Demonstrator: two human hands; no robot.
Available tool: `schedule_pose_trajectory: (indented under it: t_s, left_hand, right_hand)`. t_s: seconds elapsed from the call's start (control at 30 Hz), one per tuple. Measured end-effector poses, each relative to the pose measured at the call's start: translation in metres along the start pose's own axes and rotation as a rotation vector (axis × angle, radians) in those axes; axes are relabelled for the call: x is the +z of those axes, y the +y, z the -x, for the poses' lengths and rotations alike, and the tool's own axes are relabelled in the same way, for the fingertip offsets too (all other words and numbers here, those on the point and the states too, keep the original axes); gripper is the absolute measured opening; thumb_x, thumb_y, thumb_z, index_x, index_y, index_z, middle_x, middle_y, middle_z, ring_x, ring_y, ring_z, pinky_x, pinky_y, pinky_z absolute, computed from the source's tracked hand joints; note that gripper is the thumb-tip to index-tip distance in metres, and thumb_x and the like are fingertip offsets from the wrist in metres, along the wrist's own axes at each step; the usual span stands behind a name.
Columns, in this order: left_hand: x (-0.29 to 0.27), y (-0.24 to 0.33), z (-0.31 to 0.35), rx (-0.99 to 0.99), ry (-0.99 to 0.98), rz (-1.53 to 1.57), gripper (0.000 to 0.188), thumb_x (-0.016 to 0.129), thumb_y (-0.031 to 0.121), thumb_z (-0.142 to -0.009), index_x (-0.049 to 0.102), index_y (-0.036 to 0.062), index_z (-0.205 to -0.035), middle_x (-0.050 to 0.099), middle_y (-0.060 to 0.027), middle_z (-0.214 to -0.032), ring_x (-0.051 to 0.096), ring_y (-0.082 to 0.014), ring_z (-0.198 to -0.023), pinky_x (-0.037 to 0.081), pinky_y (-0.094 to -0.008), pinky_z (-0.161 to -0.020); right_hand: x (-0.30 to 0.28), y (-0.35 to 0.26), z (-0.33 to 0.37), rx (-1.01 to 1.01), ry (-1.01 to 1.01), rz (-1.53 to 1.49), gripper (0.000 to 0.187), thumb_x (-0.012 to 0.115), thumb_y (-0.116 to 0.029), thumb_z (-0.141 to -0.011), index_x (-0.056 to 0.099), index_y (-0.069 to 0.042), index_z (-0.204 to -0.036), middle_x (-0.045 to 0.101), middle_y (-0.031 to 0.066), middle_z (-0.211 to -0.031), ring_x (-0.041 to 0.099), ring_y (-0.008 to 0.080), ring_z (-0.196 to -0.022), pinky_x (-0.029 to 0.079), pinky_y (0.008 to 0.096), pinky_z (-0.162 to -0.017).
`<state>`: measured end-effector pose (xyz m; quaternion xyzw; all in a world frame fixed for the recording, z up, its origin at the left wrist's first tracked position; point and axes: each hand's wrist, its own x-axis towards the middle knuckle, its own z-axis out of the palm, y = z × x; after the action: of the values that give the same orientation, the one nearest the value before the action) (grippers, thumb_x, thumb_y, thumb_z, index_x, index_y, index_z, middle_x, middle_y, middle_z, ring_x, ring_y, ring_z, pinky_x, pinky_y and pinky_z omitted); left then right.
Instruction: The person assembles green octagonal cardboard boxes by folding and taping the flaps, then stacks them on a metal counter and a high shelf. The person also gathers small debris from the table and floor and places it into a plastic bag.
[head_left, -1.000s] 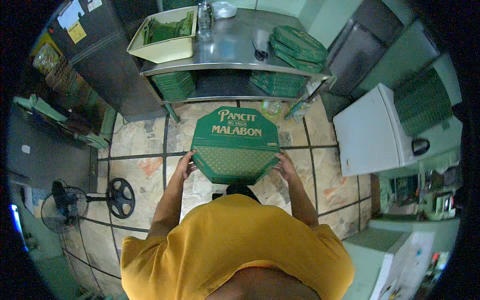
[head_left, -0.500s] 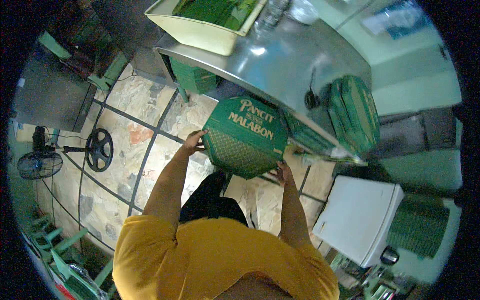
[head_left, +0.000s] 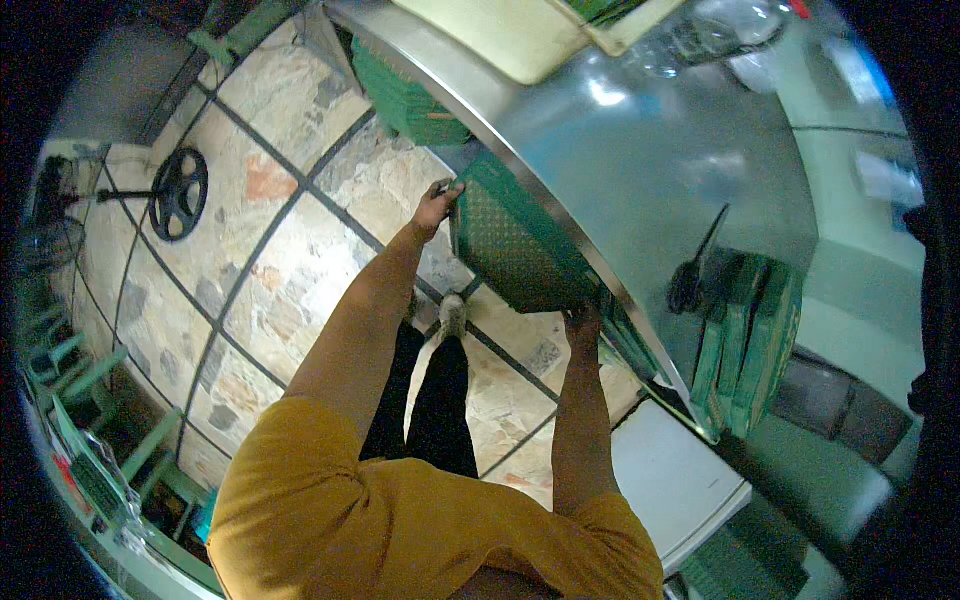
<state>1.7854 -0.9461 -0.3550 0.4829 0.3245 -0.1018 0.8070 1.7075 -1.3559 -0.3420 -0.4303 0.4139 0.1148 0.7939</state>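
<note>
Between my hands is a flat green octagonal box [head_left: 515, 235] with a gold-patterned lid panel, held level at the steel table's edge. Its far part is hidden beneath the tabletop. My left hand [head_left: 436, 208] grips the box's left side, thumb on top. At its near right corner, my right hand [head_left: 583, 322] is closed on the rim, its fingers partly in shadow under the table edge. Farther left under the table sits a stack of green boxes [head_left: 400, 95].
The steel table [head_left: 640, 170] carries a cream tray [head_left: 520, 40], black-handled scissors [head_left: 690, 280] and a row of green boxes [head_left: 745, 340]. A white lidded unit [head_left: 670, 480] stands at right. A fan with a round black base [head_left: 180, 195] is on the stone-patterned floor at left.
The box has moved away from my body and partly under the table's edge, both hands still on it. My view has turned and come closer to the table.
</note>
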Motion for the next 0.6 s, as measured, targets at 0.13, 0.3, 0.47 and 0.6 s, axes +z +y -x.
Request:
schedule_pose_trajectory:
  t_s: [0.13, 0.3, 0.47, 0.6]
  left_hand:
    - [0.014, -0.004, -0.023, 0.114, -0.015, 0.059, 0.068, 0.069, 0.037, -0.083, 0.042, -0.0012, -0.133, 0.057, -0.0123, -0.119, 0.055, -0.0222, -0.105, 0.043, -0.0333, -0.093]
    - [0.011, -0.011, -0.023, 0.088, -0.070, -0.012, 0.081, 0.066, 0.046, -0.083, 0.033, 0.0003, -0.141, 0.045, -0.0149, -0.137, 0.043, -0.0265, -0.125, 0.033, -0.0386, -0.104]
    - [0.000, -0.028, 0.006, -0.048, -0.005, -0.137, 0.087, 0.058, 0.060, -0.083, 0.029, 0.0064, -0.145, 0.037, -0.0123, -0.145, 0.042, -0.0265, -0.126, 0.034, -0.0390, -0.103]
    - [0.003, -0.041, 0.030, -0.152, -0.111, 0.010, 0.077, 0.047, 0.062, -0.088, 0.025, 0.0176, -0.148, 0.042, -0.0070, -0.141, 0.045, -0.0251, -0.122, 0.038, -0.0406, -0.101]
  right_hand:
    - [0.013, -0.010, -0.021, 0.044, -0.104, -0.027, 0.033, 0.063, -0.014, -0.083, 0.055, -0.012, -0.115, 0.059, 0.0113, -0.113, 0.056, 0.0289, -0.104, 0.048, 0.0460, -0.087]
    - [0.021, -0.008, -0.032, 0.012, -0.138, 0.040, 0.038, 0.060, -0.018, -0.087, 0.053, -0.008, -0.123, 0.059, 0.0114, -0.117, 0.055, 0.0300, -0.105, 0.049, 0.0455, -0.087]
    - [0.017, -0.011, -0.056, -0.035, -0.101, 0.202, 0.046, 0.057, -0.025, -0.091, 0.047, -0.004, -0.131, 0.062, 0.0110, -0.110, 0.058, 0.0281, -0.096, 0.049, 0.0405, -0.087]
    - [-0.009, -0.015, -0.085, 0.074, 0.056, 0.295, 0.048, 0.057, -0.025, -0.091, 0.045, -0.007, -0.134, 0.063, 0.0069, -0.087, 0.058, 0.0222, -0.076, 0.051, 0.0398, -0.081]
